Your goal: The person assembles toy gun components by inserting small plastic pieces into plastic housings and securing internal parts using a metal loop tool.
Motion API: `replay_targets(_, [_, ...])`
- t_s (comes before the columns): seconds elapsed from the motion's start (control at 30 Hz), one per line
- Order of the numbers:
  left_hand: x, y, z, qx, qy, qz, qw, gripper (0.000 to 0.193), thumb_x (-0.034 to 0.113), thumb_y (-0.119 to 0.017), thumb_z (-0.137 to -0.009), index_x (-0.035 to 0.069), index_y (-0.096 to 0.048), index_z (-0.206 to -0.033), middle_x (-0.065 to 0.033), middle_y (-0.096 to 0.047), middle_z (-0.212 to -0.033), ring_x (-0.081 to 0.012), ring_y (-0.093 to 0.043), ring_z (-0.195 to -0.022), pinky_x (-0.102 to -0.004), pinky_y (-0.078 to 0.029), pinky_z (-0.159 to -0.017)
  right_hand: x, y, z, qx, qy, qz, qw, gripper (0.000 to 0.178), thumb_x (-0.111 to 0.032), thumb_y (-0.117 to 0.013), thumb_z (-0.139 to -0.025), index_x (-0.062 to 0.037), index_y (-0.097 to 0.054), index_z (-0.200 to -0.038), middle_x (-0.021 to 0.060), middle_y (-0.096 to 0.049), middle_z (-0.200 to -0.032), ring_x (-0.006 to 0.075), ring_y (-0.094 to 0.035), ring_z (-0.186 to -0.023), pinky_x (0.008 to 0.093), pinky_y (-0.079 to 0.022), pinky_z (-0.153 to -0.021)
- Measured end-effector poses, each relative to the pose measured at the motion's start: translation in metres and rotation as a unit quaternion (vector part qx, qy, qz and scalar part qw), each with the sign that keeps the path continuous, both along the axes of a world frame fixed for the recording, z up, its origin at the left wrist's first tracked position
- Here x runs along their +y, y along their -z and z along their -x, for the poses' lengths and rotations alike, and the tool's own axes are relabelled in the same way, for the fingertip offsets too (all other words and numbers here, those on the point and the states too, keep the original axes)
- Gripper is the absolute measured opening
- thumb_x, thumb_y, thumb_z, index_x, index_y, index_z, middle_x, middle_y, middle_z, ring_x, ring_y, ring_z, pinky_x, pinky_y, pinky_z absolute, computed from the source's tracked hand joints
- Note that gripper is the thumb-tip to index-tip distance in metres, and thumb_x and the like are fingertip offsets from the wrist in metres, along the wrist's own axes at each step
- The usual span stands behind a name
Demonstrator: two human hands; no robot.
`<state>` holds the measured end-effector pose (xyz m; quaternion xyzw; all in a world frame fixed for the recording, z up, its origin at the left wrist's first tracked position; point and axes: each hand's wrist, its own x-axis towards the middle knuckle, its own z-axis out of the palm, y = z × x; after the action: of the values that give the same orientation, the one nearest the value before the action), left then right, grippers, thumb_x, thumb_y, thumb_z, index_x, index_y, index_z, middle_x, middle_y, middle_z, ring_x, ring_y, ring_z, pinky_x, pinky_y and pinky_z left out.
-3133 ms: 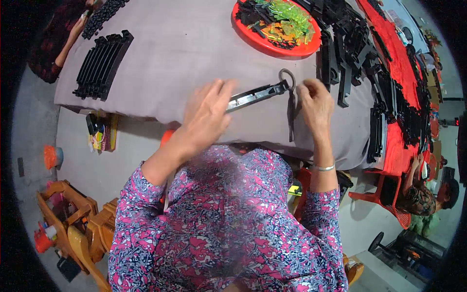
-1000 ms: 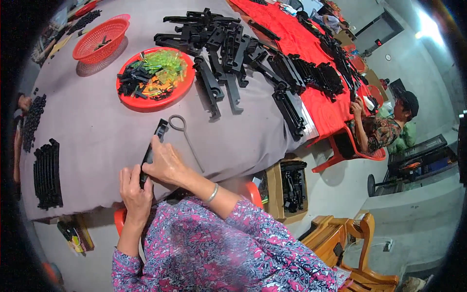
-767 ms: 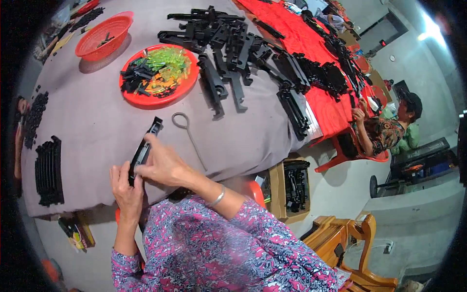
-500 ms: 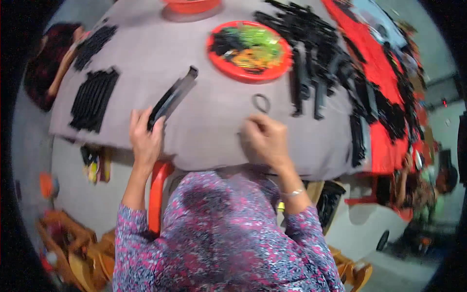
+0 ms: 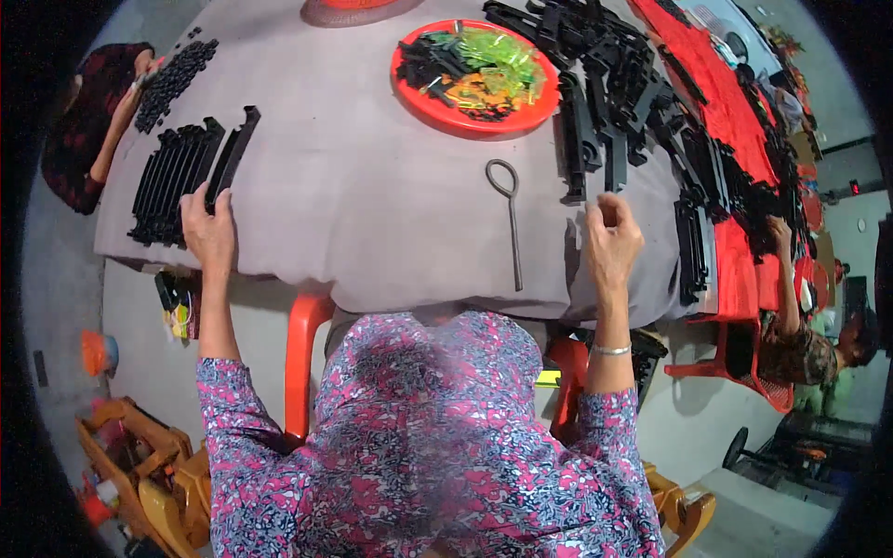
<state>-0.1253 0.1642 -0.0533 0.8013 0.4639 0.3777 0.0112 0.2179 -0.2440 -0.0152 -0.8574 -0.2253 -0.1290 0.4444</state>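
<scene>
My left hand [image 5: 208, 231] grips the near end of a long black plastic strip [image 5: 233, 153] between thumb and fingers. That strip lies slanted beside a neat row of similar black strips [image 5: 172, 184] on the table's left. My right hand [image 5: 614, 244] is over the table's right side, its fingers bent and thumb apart, with nothing seen in them. Its fingertips are right by the near end of a black part [image 5: 615, 164] in a loose pile; whether they touch it I cannot tell. A metal rod with a ring handle [image 5: 514, 232] lies between my hands.
A red round tray [image 5: 437, 119] holds black, green and orange small pieces. Beyond it stands another red container [image 5: 361, 13]. Jumbled black parts [image 5: 595, 46] cover the right back, beside a red cloth [image 5: 716, 112]. Small black pieces [image 5: 177, 82] lie near another person at left; one more person sits at right.
My left hand has carried the black strip left to the row. My right hand has moved right toward the pile, and the ring-handled rod now lies on the table away from it.
</scene>
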Motion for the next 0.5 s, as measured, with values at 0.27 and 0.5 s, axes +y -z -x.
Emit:
replay_targets(0.27, [0.003,0.003,0.006,0.054,-0.035,0.000,0.998,0.046,0.027,-0.068,-0.087,0.001,-0.061,-0.124,-0.0175,-0.059,-0.110,-0.0366,-0.058,-0.104,-0.0447,-0.047,-0.087,0.024,-0.009,-0.022,-0.024,0.031,0.199,0.979,0.050,-0.041,-0.073,-0.078,0.0017,-0.069,-0.103,0.0219,-0.070,-0.088,0.0354,-0.069,-0.083,0.0420,-0.053,-0.076])
replay_targets(0.5, [-0.026,-0.016,-0.012,0.046,-0.015,-0.144,0.988,0.051,0.021,-0.074,-0.081,0.004,-0.060,-0.128,-0.0161,-0.054,-0.120,-0.0368,-0.053,-0.108,-0.0465,-0.046,-0.090,0.028,0.010,-0.037,0.027,0.059,0.084,0.994,0.038,-0.028,-0.069,-0.081,0.0037,-0.065,-0.102,0.0150,-0.067,-0.080,0.0278,-0.066,-0.070,0.0405,-0.053,-0.066])
